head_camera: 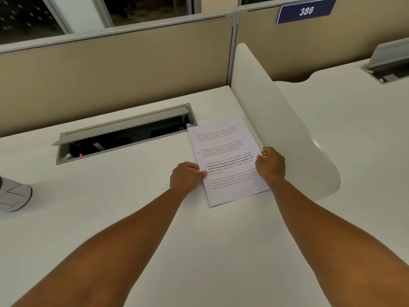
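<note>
**Both hands hold a printed sheet on a white office desk**

You are looking down at a smooth, matte white desk (110, 218) in an office cubicle. A beige fabric partition (110, 74) with a grey metal frame runs along its far edge, and dark windows (143, 9) show above it. A blue sign (306, 11) with the white number 386 is fixed at the top right. A long rectangular hatch (124, 136) is cut into the desk, with its grey metal lid propped open. The inside is dark, and a small red light (81, 154) glows near its left end. On your right, a thin white divider (276, 118) with rounded corners stands upright. Beyond it lies a second desk (354, 129).

The sheet (228, 156) is thin white paper with four short blocks of black print, one of them partly bold. It sits on the right part of the desk, just beside the divider. It is turned slightly askew, and its far corner reaches the right end of the hatch. You cannot tell whether it is lifted off the desk.

Your left hand (187, 177) pinches the sheet's left edge, with the thumb on top and the fingers curled. Your right hand (271, 165) grips the right edge, with its fingers curled close together onto the paper. Both bare forearms stretch across the desk.
</note>
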Available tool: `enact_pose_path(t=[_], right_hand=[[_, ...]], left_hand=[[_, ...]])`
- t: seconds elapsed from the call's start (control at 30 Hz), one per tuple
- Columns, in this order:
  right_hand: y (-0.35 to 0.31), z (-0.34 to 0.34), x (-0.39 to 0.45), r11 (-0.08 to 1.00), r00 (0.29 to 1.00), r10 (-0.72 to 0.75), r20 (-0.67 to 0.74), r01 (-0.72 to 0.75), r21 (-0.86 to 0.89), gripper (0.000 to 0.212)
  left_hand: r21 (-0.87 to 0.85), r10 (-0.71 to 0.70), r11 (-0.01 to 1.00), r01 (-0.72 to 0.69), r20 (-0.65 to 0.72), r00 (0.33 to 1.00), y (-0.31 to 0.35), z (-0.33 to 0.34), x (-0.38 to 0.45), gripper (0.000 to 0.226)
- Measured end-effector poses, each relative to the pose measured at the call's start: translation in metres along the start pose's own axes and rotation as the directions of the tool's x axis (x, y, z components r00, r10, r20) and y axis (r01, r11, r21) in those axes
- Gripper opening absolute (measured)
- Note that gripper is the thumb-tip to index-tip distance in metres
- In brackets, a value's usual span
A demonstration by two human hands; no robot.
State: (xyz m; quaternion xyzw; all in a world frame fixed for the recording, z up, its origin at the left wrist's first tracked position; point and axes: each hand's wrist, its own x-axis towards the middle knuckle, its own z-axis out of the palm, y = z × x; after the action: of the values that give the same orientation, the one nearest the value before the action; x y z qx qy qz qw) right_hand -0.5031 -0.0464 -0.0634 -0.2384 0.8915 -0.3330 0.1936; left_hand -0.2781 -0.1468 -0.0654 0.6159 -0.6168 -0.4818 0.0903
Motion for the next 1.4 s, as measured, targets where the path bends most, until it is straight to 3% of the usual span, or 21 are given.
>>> enact_pose_path(t=[0.13, 0.27, 0.43, 0.97, 1.4], right_hand=[[-0.001, 0.007, -0.012, 0.982, 0.987, -0.155, -0.053, 0.148, -0.116, 0.04], [0.002, 0.018, -0.022, 0.947, 0.969, -0.247, 0.013, 0.244, -0.208, 0.042], [0.01, 0.029, -0.026, 0.907, 0.962, -0.239, 0.13, 0.269, -0.323, 0.046], [0.01, 0.03, -0.017, 0.888, 0.969, -0.165, 0.181, 0.226, -0.4, 0.045], [0.006, 0.026, -0.03, 0.9, 0.966, -0.163, 0.2, 0.229, -0.372, 0.045]], left_hand=[[0.275, 0.214, 0.944, -0.184, -0.085, 0.973, -0.012, -0.002, -0.003, 0.066], [0.446, 0.371, 0.828, -0.341, 0.022, 0.929, -0.027, -0.004, -0.004, 0.076], [0.609, 0.388, 0.694, -0.384, 0.132, 0.912, -0.036, 0.0, -0.006, 0.075], [0.65, 0.412, 0.631, -0.423, 0.181, 0.893, -0.035, 0.01, -0.003, 0.072], [0.612, 0.397, 0.675, -0.412, 0.169, 0.902, -0.034, 0.007, -0.004, 0.076]])
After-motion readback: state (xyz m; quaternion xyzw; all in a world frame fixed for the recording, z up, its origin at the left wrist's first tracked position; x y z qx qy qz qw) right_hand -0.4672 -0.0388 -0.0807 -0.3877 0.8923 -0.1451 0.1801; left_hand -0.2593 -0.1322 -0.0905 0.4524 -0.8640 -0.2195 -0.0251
